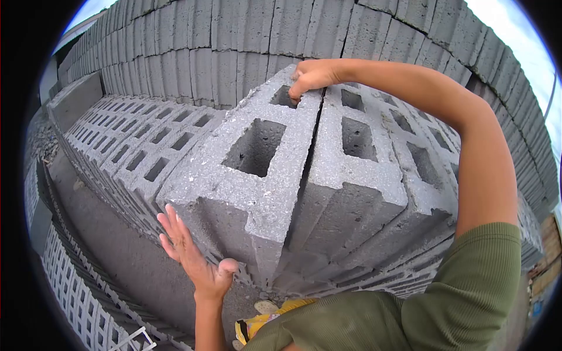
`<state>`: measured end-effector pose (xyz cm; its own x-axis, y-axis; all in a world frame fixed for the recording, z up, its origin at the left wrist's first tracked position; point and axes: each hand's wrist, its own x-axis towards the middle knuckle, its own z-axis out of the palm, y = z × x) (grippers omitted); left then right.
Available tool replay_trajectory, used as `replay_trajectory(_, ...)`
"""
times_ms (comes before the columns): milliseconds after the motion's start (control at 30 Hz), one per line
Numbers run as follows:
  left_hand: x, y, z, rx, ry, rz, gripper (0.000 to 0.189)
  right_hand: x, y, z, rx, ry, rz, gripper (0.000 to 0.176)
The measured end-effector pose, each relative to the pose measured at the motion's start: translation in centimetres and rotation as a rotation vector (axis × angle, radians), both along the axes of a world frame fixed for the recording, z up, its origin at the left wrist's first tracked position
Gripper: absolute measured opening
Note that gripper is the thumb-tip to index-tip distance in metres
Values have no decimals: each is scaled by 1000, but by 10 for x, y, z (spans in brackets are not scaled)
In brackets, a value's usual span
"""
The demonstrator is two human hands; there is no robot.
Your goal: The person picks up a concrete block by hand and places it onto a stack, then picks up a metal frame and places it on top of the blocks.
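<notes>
A grey concrete block (270, 190) with two square holes stands at the front of a row of like blocks, a dark narrow gap parting it from the block (357, 172) on its right. At its far end my right hand (313, 77) grips the edge, the fingers curled into the small far hole. Near the block's front left corner, my left hand (196, 257) is raised with spread fingers and holds nothing. Whether its fingertips touch the block cannot be told.
Behind rises a tall wall of stacked blocks (246, 35). More holed blocks (140, 134) extend to the left. A dirt path (111, 222) runs at the lower left, beside another block row (76, 286). A white frame (136, 339) shows at the bottom.
</notes>
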<state>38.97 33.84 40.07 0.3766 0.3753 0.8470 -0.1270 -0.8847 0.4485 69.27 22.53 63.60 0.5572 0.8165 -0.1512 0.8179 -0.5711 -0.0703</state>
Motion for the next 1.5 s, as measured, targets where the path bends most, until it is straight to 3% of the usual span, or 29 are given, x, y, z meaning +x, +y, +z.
replay_trajectory(100, 25, 16, -44, -337, -33, -567, 76, 9, -1, 3, -12, -14, 57, 34)
replay_trajectory(200, 41, 3, -35, -240, -176, -523, 78, 8, -1, 12, -57, 33, 36, 34)
replay_trajectory(300, 57, 10, -38, -147, -76, -494, 80, 13, -1, 16, -55, 27, -37, 33)
replay_trajectory(433, 81, 5, -26, -87, -167, -485, 79, 37, 4, 16, -100, 27, -40, 36)
replay_trajectory(467, 81, 4, -24, -99, -171, -472, 78, 31, 4, 21, -184, 46, -84, 45)
replay_trajectory(567, 78, -1, -15, -137, -181, -473, 73, 34, -5, 9, -70, -75, -59, 61)
replay_trajectory(600, 75, -3, -12, -162, -174, -493, 71, 25, -6, 12, -94, 21, -122, 75)
replay_trajectory(700, 80, -2, -1, -103, -243, -477, 67, 49, -11, 6, -47, -55, 19, 78)
replay_trajectory(767, 88, -1, 0, -54, -289, -454, 65, 31, 6, 30, -350, -43, -38, 80)
replay_trajectory(833, 98, -4, -6, -59, -304, -428, 65, 45, 0, 22, -240, -50, 0, 76)
replay_trajectory(933, 78, -7, 0, -110, -21, -329, 66, 46, -1, 14, -223, -236, -12, 75)
replay_trajectory(1067, 63, -7, 10, -96, 136, -321, 70, 49, -1, 13, -255, -271, -54, 86)
replay_trajectory(1133, 61, -8, 10, -95, 179, -313, 73, 28, 11, 26, -440, -344, -84, 85)
replay_trajectory(1233, 58, -12, 12, -145, 222, -284, 77, -1, 48, 68, -588, -602, -108, 52)
replay_trajectory(1267, 56, -11, 14, -138, 260, -275, 79, -27, 67, 81, -604, -825, -9, 45)
replay_trajectory(1333, 48, -10, 21, -172, 309, -246, 82, -139, 107, 102, -500, -781, -65, 47)
replay_trajectory(1367, 46, -10, 17, -190, 306, -229, 85, -175, 117, 98, -291, -896, 127, 42)
replay_trajectory(1433, 29, -7, 11, -244, 228, -176, 86, -228, 152, 90, -42, -877, 482, 38)
replay_trajectory(1500, 0, 8, -8, -295, 163, 22, 79, -281, 170, 57, 143, -842, 869, 35)
